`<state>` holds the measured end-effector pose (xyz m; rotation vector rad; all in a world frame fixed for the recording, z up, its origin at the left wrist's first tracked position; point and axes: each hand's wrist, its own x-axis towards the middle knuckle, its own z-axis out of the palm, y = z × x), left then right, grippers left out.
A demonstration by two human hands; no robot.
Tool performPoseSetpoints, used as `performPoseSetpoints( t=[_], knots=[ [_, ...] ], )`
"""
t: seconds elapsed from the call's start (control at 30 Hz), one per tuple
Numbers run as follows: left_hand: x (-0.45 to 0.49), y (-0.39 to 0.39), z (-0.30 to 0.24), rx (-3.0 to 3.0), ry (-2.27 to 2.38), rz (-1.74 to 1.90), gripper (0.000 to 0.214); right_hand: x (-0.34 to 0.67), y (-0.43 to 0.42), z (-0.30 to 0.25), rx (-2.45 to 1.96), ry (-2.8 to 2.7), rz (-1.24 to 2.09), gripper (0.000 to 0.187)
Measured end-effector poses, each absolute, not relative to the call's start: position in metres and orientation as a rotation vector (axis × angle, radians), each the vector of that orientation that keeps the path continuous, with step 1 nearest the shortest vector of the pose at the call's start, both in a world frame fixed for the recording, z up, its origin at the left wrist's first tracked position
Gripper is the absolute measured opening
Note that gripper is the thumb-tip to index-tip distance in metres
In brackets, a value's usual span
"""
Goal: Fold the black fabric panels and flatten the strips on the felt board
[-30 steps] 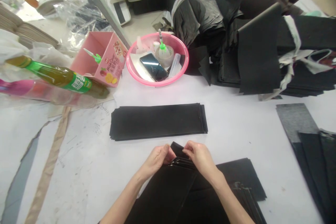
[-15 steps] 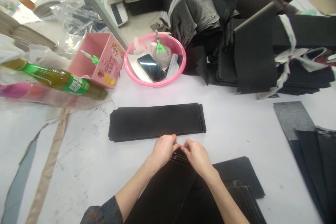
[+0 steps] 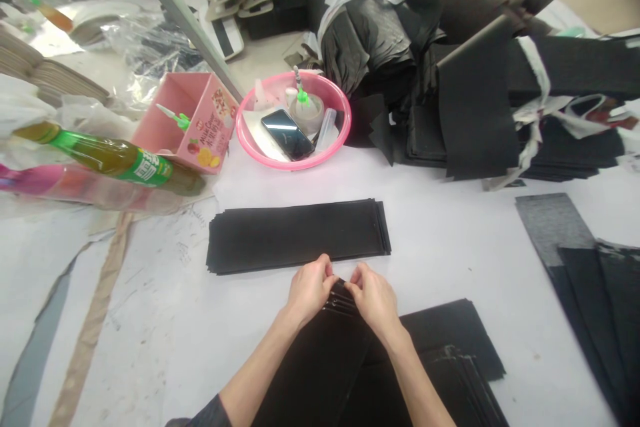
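Note:
My left hand [image 3: 312, 285] and my right hand [image 3: 371, 293] pinch the far edge of a black fabric piece [image 3: 320, 353], thumbs and fingertips facing each other. Several layered edges show in the gap between the two hands. The piece lies on top of other black pieces, and my forearms hide part of it. Just beyond my fingers rests a neat stack of black strips [image 3: 300, 235], lying crosswise. More black pieces [image 3: 457, 333] spread out under and beside my right forearm.
A pink basin [image 3: 295, 163] holds a phone [image 3: 287, 135] and a green-tipped bottle. To its left are a pink box [image 3: 213, 130] and a lying green-labelled bottle [image 3: 115, 159]. Tied black bundles [image 3: 475, 113] line the back right; dark pieces [image 3: 585, 293] lie at the right edge.
My hands have moved slightly apart along the edge, showing a bit more of the layers between them. The view has shifted a little; the other things stay in place.

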<state>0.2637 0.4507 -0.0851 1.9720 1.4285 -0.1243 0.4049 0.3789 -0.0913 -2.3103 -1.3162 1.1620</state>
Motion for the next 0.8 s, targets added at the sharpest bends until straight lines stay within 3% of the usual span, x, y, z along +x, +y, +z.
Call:
performPoseSetpoints(
  t=[0.8],
  knots=[
    [0.246, 0.446, -0.082, 1.95, 1.416, -0.106, 0.006, 0.413, 0.362, -0.084, -2.453, -1.359, 1.093, 0.006]
  ],
)
